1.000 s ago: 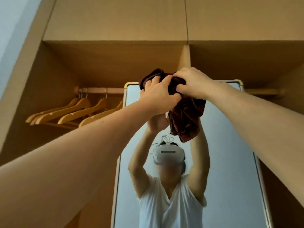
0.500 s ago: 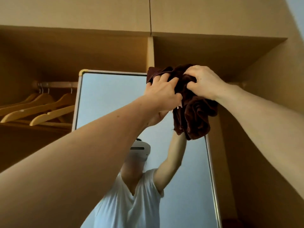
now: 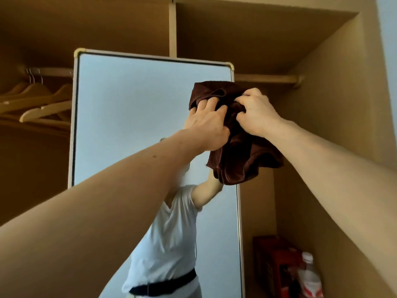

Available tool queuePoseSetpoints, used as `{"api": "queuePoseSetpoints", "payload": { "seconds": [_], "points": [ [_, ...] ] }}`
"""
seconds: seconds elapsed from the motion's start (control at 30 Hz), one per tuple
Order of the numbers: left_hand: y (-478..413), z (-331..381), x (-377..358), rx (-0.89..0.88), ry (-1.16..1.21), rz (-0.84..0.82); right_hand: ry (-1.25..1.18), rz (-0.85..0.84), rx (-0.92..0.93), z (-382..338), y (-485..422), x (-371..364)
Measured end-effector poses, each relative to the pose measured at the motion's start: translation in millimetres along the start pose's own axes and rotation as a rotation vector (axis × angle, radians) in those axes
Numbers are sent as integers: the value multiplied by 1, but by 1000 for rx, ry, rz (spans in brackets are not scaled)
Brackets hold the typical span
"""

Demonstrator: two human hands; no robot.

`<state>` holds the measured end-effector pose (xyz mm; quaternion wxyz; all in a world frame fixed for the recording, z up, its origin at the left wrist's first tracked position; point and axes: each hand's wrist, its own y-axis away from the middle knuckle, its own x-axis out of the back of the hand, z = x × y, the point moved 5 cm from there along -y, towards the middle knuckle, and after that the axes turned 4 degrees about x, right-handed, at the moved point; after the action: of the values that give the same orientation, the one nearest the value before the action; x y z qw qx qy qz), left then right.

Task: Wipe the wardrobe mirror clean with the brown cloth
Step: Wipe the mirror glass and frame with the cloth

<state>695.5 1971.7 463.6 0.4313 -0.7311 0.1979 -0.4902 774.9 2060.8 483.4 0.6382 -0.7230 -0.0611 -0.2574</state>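
The tall wardrobe mirror [image 3: 133, 108] with a pale metal frame stands inside the open wooden wardrobe. A bunched dark brown cloth [image 3: 238, 162] is pressed against the mirror's upper right part, overlapping its right edge. My left hand [image 3: 207, 129] grips the cloth from the left with fingers dug into its folds. My right hand [image 3: 256, 112] clutches the cloth from the right. Both arms are stretched up and forward. The cloth's lower folds hang loose below my hands. The mirror reflects a person in a white shirt with raised arms.
Wooden hangers [image 3: 40, 104] hang on a rail [image 3: 51, 72] left of the mirror. Another rail [image 3: 268, 78] runs to the right. A red box [image 3: 277, 261] and a plastic bottle [image 3: 309, 276] stand at the lower right, against the wardrobe's side wall [image 3: 335, 130].
Both hands with the cloth have moved right and down across the mirror's top, from its upper middle to its upper right corner area. My view has swung right and downward.
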Motion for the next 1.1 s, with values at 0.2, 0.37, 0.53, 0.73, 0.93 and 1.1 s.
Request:
{"api": "queuePoseSetpoints", "payload": {
  "seconds": [0.2, 0.37, 0.53, 0.73, 0.93, 1.1],
  "points": [
    [77, 38, -36, 90, 208, -214, -19, -261, -188, 6, 83, -7],
    [172, 57, -58, 244, 398, -440, -104, -388, -284, -12, 171, -16],
    [269, 77, -63, 392, 671, -637, -189, -508, -343, -39, 262, -19],
    [353, 87, -33, 630, 1072, -728, -403, -634, -440, -66, 334, -5],
    [390, 76, -3, 919, 1184, -553, -686, -648, -444, -95, 354, 7],
    [415, 86, 23, 1119, 1377, -625, -866, -607, -427, -110, 360, 19]
  ]
}}
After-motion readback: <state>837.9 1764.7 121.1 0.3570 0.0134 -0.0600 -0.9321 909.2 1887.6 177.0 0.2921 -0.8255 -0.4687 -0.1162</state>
